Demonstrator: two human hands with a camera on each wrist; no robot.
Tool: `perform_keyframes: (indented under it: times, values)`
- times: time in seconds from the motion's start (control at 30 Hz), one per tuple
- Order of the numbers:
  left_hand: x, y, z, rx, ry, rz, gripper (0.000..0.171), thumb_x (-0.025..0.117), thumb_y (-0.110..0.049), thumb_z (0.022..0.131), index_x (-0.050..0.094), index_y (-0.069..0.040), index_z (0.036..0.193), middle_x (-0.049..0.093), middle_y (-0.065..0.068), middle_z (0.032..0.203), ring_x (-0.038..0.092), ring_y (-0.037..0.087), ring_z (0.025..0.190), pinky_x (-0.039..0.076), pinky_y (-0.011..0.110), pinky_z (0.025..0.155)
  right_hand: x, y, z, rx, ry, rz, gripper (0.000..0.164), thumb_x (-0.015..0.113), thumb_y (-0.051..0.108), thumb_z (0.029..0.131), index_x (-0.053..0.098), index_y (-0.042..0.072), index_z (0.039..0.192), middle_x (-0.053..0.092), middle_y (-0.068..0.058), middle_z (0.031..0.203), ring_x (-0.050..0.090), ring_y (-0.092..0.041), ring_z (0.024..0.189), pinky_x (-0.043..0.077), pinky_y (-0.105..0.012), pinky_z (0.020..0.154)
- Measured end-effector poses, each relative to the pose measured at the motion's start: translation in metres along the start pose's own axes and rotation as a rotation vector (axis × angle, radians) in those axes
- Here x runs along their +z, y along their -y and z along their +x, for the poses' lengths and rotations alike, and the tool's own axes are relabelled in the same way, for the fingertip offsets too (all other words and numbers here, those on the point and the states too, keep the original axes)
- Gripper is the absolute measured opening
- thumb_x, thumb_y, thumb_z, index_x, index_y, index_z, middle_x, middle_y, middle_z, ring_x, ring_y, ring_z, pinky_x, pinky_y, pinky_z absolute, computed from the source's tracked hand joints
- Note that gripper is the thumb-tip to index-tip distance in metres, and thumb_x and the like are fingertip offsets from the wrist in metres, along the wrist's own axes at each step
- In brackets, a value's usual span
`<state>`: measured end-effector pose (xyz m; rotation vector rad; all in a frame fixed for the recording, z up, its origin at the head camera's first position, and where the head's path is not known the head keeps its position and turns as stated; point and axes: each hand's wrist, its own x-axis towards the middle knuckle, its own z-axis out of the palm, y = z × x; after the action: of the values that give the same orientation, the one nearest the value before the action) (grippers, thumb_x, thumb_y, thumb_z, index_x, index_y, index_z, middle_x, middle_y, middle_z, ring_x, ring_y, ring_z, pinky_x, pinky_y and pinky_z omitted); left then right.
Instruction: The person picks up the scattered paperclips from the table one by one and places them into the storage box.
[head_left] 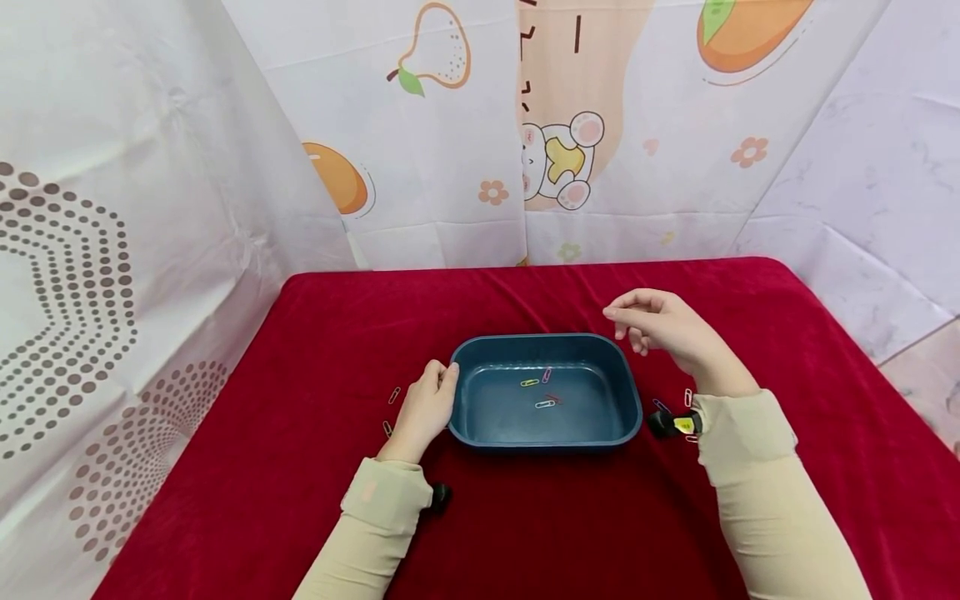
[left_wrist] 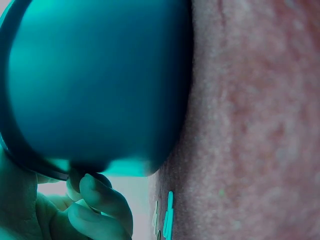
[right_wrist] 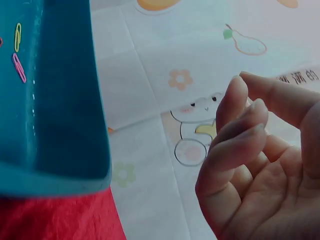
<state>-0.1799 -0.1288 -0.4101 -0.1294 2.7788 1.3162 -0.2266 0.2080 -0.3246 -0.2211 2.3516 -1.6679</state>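
A dark blue rectangular tray [head_left: 480, 433] stands on the red cloth in the head view. My left hand [head_left: 425, 407] grips its left rim, thumb on top and fingers curled below, as the left wrist view also shows. Inside lie a yellow paper clip [head_left: 529, 382], a pink paper clip [head_left: 547, 375], a red paper clip [head_left: 554, 399] and a white paper clip [head_left: 544, 404]. Raised beyond the tray's back right corner is my right hand [head_left: 663, 325], its fingers loosely bent. Thumb and forefinger tips come close together; nothing shows between them in the right wrist view [right_wrist: 260, 150].
To the left of the tray, loose paper clips [head_left: 393, 395] lie on the cloth [head_left: 360, 325]. A blue paper clip [head_left: 661, 405] and a white paper clip [head_left: 687, 397] lie on the right, near my right wrist's camera [head_left: 667, 423]. Printed curtains [head_left: 450, 225] hang behind the table.
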Motion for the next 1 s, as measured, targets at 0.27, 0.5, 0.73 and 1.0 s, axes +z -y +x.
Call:
perform_keyframes:
  times: [0.27,0.5,0.73,1.0]
  values:
    - [0.000,0.001,0.000,0.002,0.003,-0.003,0.028,0.041,-0.038,0.106,0.045,-0.012,0.094,0.046,0.006,0.070,0.046,0.020,0.058,0.038,0.029,0.056,-0.011,-0.020,-0.013,0.023,-0.020,0.023,0.022,0.063,0.031,0.097,0.061,0.011,0.108,0.063,0.004,0.078,0.054,-0.010,0.059,0.051,-0.025,0.057]
    - [-0.001,0.000,0.000,0.000,0.001,-0.005,0.028,0.041,-0.038,0.106,0.045,-0.012,0.094,0.046,0.006,0.070,0.046,0.020,0.057,0.038,0.030,0.056,-0.017,-0.040,-0.021,0.058,-0.033,0.011,0.020,0.062,0.031,0.098,0.062,0.014,0.108,0.063,0.005,0.078,0.053,-0.010,0.059,0.051,-0.026,0.058]
    - [-0.001,-0.001,-0.001,-0.005,0.001,-0.004,0.028,0.041,-0.037,0.106,0.045,-0.012,0.094,0.046,0.006,0.070,0.046,0.020,0.057,0.039,0.030,0.056,-0.021,-0.054,-0.027,0.072,-0.021,0.003,0.016,0.062,0.031,0.098,0.064,0.016,0.106,0.063,0.004,0.079,0.053,-0.009,0.058,0.050,-0.025,0.057]
    - [0.000,0.001,0.000,-0.001,0.002,-0.004,0.029,0.041,-0.038,0.106,0.045,-0.012,0.094,0.046,0.006,0.070,0.046,0.020,0.057,0.038,0.030,0.056,-0.025,-0.066,-0.031,0.120,0.016,-0.068,0.040,0.062,0.030,0.098,0.058,-0.003,0.119,0.064,0.000,0.082,0.054,-0.010,0.056,0.051,-0.028,0.056]
